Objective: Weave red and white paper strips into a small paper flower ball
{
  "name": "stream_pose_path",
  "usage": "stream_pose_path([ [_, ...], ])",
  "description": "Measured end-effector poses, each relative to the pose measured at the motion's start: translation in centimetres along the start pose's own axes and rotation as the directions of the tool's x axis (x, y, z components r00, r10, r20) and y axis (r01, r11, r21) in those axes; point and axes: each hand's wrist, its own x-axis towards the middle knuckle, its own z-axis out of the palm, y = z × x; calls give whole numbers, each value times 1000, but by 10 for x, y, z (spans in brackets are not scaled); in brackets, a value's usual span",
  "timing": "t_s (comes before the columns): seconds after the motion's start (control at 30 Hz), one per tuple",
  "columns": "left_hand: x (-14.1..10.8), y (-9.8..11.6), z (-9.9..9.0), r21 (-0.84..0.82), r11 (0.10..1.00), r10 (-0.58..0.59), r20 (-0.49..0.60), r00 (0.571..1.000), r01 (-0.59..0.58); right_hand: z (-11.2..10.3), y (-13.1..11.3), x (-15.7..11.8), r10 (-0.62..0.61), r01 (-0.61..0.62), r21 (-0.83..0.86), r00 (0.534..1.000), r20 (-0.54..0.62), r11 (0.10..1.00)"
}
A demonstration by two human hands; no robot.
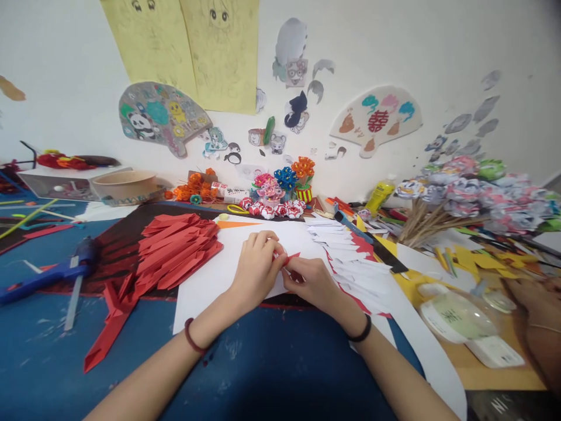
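Observation:
Over a white sheet of paper (197,298), my left hand (260,266) and my right hand (309,275) meet fingertip to fingertip. Both pinch a small piece of red folded paper (293,257), mostly hidden by the fingers. To the left lies a pile of red folded paper strips (177,251), with a longer red strip (103,345) sticking out toward the front. Right of my right hand, white folded paper strips (337,245) lie in a row, with red showing along their edges.
A blue glue gun (65,272) rests at the left. Several paper flowers (477,193) on stick stems lie at the right, near a clear plastic container (456,313). Behind are a round tan bowl (125,184) and small flower pots (303,190). Another person's arm (539,316) is at the right edge.

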Motion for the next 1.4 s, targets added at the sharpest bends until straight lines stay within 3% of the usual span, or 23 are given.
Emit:
stream_pose_path([
  [0.17,1,-4,2,-100,993,-61,78,995,69,-1,0,0,22,-23,30,1000,10,999],
  [0.6,-1,1,3,-102,992,-73,4,997,73,-4,-2,1,57,-60,105,998,36,993],
  [0.7,0,0,0,-132,987,-101,-34,994,96,-5,-1,3,121,-125,100,992,43,987],
  [0.77,2,-2,-5,-182,975,-147,-105,983,127,-4,4,4,232,-236,103,972,49,966],
  [0.87,4,-5,-14,-297,943,-219,-207,954,152,-2,13,6,456,-460,211,887,69,863],
  [0.93,4,-5,-17,-398,905,-241,-198,950,147,-2,16,7,538,-552,467,824,178,691],
  [0.97,4,-4,-17,-455,879,-243,-170,955,143,-3,15,8,529,-557,614,810,253,560],
  [1.03,3,-1,-15,-562,817,-227,-108,968,129,-7,10,11,422,-506,813,829,367,288],
  [1.1,2,3,-11,-645,756,-196,-68,978,107,-10,2,12,295,-443,887,872,392,129],
  [1.23,2,10,-8,-711,699,-139,-32,990,75,-10,-6,14,245,-382,919,904,351,95],
  [1.4,3,13,-16,-640,769,-57,-57,997,7,-8,-1,14,297,-359,913,909,293,196],
])
